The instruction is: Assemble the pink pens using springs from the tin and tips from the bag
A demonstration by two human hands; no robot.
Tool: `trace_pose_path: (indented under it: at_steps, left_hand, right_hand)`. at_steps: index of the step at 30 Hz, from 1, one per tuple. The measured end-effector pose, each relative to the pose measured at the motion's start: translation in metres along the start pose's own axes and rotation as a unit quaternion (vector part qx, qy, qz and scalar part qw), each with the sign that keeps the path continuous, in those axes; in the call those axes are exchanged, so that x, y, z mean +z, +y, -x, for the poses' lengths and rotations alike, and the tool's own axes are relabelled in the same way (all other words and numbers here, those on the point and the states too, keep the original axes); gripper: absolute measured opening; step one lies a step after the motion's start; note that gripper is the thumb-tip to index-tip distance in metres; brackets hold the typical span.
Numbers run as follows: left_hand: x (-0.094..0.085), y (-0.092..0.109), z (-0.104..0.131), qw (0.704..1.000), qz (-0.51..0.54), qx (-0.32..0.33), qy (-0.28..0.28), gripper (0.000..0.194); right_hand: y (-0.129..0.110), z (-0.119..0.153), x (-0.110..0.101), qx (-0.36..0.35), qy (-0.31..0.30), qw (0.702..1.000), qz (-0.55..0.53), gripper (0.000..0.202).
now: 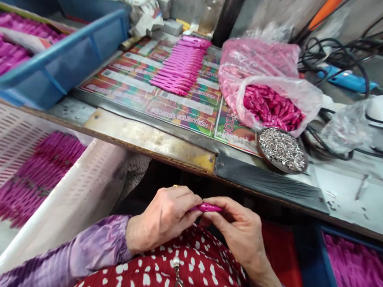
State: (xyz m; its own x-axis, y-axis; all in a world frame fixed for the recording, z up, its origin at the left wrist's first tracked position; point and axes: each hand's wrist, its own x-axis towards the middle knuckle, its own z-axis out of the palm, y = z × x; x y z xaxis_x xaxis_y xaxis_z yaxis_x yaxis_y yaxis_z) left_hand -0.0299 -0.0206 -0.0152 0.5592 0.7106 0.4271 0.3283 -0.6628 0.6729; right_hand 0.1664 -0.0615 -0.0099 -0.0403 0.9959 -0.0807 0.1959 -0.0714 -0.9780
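My left hand [170, 216] and my right hand [239, 226] meet in front of my lap. Between their fingertips is a small magenta plastic piece [209, 207] with tiny holes in it. The left fingers pinch one end and hide it; the right thumb and fingers press on the other. Beyond them, on the bench, lies a neat row of long, slim magenta plastic pieces [181, 64]. Off to the right, an open plastic bag [258, 63] shows many small magenta parts [271, 106]. Close to it stands a round bowl [261, 149] of short silver metal pins [283, 149].
A blue crate [87, 45] of magenta pieces sits at the bench's left end. Below it is a white basket [83, 196] with similar pieces. A dark blue bin [326, 256] stands lower right. Black cables [333, 48] tangle at the right. The bench edge [165, 152] runs just beyond my hands.
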Motion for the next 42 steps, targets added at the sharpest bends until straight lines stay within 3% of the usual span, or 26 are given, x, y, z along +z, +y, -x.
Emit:
trace_pose_path:
  at_steps: [7, 12, 15, 18, 22, 27, 34, 42]
  left_hand:
    - [0.002, -0.005, -0.008, 1.0, -0.001, 0.007, 0.029, 0.014]
    - [-0.002, -0.003, -0.023, 0.999, 0.02, 0.015, 0.023, 0.015]
    - [-0.005, -0.002, -0.029, 0.999, 0.003, 0.025, 0.037, 0.015]
    - [-0.008, -0.002, -0.034, 0.997, -0.014, 0.032, 0.063, 0.015]
    - [-0.015, -0.002, -0.037, 0.997, -0.018, 0.039, 0.062, 0.017]
    - [-0.016, -0.005, -0.037, 0.997, -0.019, 0.034, 0.065, 0.014]
    - [-0.009, -0.01, -0.033, 0.996, -0.006, 0.025, 0.084, 0.015]
    - [-0.015, -0.004, -0.034, 0.999, -0.021, -0.014, 0.036, 0.013]
  right_hand:
    - [-0.015, -0.01, 0.002, -0.018, -0.001, 1.0, -0.007, 0.011]
    - [-0.034, -0.014, -0.02, -0.113, 0.055, 0.986, 0.106, 0.015]
    - [-0.041, -0.017, -0.05, -0.174, 0.148, 0.951, 0.209, 0.012]
    - [-0.04, -0.024, -0.083, -0.211, 0.238, 0.885, 0.338, 0.011]
    - [-0.028, -0.039, -0.11, -0.263, 0.252, 0.813, 0.454, 0.018]
    - [-0.015, -0.053, -0.113, -0.292, 0.242, 0.769, 0.514, 0.025]
    - [-0.007, -0.06, -0.113, -0.282, 0.231, 0.755, 0.545, 0.029]
    - [-0.01, -0.063, -0.114, -0.298, 0.226, 0.776, 0.508, 0.025]
